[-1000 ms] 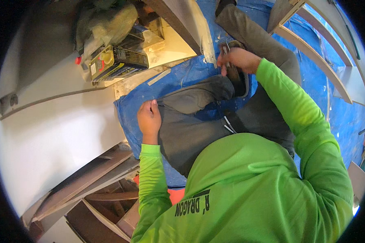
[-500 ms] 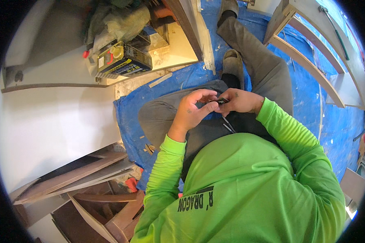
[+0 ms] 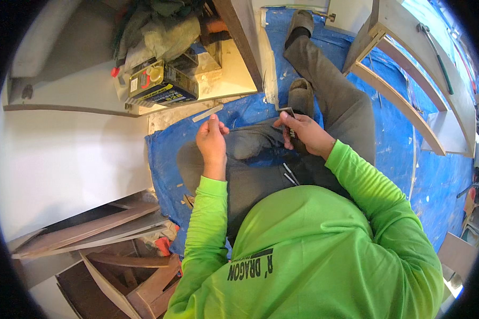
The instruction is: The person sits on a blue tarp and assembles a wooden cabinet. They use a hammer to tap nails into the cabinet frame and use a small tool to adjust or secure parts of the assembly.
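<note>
Person sat on a blue tarp, legs in grey trousers stretched forward. Left hand was raised above the left knee, fingers curled with thumb and forefinger pinched together on something too small to identify; it sat just below a pale flat strip lying on the tarp edge, not touching it. Right hand was closed around a small dark tool, its squared metal end protruding above the fingers, over the right thigh near the shoe. A rectangular tin can lay on the pale board beyond. Wooden offcuts were stacked at lower left.
</note>
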Demonstrator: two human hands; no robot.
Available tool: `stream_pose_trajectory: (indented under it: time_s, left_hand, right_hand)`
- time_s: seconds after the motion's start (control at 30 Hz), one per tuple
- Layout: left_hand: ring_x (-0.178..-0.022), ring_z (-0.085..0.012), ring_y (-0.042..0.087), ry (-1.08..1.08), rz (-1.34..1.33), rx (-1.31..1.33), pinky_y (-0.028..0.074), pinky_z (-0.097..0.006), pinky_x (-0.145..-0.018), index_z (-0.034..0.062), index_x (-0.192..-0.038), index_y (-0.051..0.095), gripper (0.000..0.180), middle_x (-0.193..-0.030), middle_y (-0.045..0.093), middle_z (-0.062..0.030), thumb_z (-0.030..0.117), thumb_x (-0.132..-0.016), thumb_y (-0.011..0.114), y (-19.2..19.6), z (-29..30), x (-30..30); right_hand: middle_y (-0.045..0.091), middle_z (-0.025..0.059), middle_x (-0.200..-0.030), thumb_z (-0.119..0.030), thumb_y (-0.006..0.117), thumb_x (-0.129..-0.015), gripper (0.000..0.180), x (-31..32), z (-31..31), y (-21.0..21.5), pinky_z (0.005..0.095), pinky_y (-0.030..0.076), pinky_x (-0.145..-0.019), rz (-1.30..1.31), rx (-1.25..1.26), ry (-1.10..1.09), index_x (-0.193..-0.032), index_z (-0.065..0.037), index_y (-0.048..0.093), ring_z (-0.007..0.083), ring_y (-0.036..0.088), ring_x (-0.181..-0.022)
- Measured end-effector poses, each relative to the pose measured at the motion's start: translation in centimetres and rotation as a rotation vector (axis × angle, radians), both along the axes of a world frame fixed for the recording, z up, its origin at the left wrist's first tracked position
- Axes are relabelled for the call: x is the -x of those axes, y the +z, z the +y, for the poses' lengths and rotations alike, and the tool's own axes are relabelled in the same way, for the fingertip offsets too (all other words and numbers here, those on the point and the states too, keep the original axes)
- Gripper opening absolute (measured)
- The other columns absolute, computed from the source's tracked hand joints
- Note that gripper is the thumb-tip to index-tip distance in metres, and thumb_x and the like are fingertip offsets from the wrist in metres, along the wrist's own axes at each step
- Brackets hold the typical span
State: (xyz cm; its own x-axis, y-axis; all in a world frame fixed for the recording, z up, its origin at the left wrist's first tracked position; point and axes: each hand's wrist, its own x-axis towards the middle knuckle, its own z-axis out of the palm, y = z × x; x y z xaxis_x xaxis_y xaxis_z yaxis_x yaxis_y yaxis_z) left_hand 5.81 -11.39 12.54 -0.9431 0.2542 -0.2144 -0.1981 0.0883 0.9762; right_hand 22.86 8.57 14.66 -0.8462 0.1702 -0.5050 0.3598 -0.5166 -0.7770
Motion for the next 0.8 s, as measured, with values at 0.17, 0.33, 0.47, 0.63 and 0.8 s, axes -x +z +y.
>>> stream_pose_trajectory:
  time_s: [0.17,0.33,0.47,0.63,0.8]
  left_hand:
    - [-0.059,-0.0342,0.06,-0.082,0.468,0.756,0.048,-0.042,-0.061,0.0003,-0.073,0.064,0.037,-0.067,0.065,-0.0178,0.033,-0.09,0.063,-0.7,-1.9,2.7]
    - [-0.078,-0.0405,0.067,-0.159,0.635,0.996,0.052,-0.048,-0.071,0.0015,-0.081,0.07,0.032,-0.079,0.069,-0.0215,0.031,-0.09,0.062,-1.3,-2.7,5.1]
    - [-0.081,-0.0401,0.068,-0.248,0.559,1.226,0.053,-0.047,-0.074,0.0031,-0.086,0.071,0.031,-0.084,0.071,-0.0202,0.033,-0.087,0.064,-2.1,-2.7,6.7]
    - [-0.082,-0.0401,0.068,-0.274,0.565,1.158,0.054,-0.046,-0.076,0.0027,-0.085,0.072,0.031,-0.084,0.07,-0.0209,0.033,-0.087,0.063,-3.0,-2.4,6.6]
    - [-0.082,-0.0331,0.07,-0.397,0.475,1.203,0.054,-0.039,-0.076,0.0025,-0.095,0.071,0.026,-0.086,0.072,-0.0177,0.026,-0.087,0.064,-2.8,-0.7,6.6]
  right_hand:
    - [0.054,0.0061,-0.067,-0.034,0.055,-0.098,0.031,1.8,1.5,-3.9,0.0323,0.044,-0.05,-0.075,-0.048,-0.199,-0.097,-0.003,0.058,0.0188,0.058,-0.058]
    - [0.057,0.0072,-0.074,-0.032,0.054,-0.098,0.027,4.2,2.1,-4.6,0.0325,0.046,-0.052,-0.152,-0.04,-0.17,-0.099,-0.005,0.059,0.019,0.058,-0.06]
    - [0.057,0.0059,-0.073,-0.036,0.05,-0.1,0.031,5.0,2.9,-6.8,0.0314,0.045,-0.051,-0.118,-0.081,-0.189,-0.099,-0.005,0.056,0.0188,0.059,-0.059]
    - [0.056,0.0051,-0.073,-0.038,0.049,-0.101,0.034,4.0,2.8,-7.5,0.0302,0.045,-0.051,-0.192,-0.118,-0.199,-0.101,-0.005,0.056,0.0164,0.058,-0.06]
    - [0.06,0.01,-0.077,-0.04,0.049,-0.101,0.039,4.4,3.1,-8.9,0.0334,0.047,-0.056,-0.201,-0.142,-0.158,-0.105,-0.003,0.059,0.0186,0.059,-0.064]
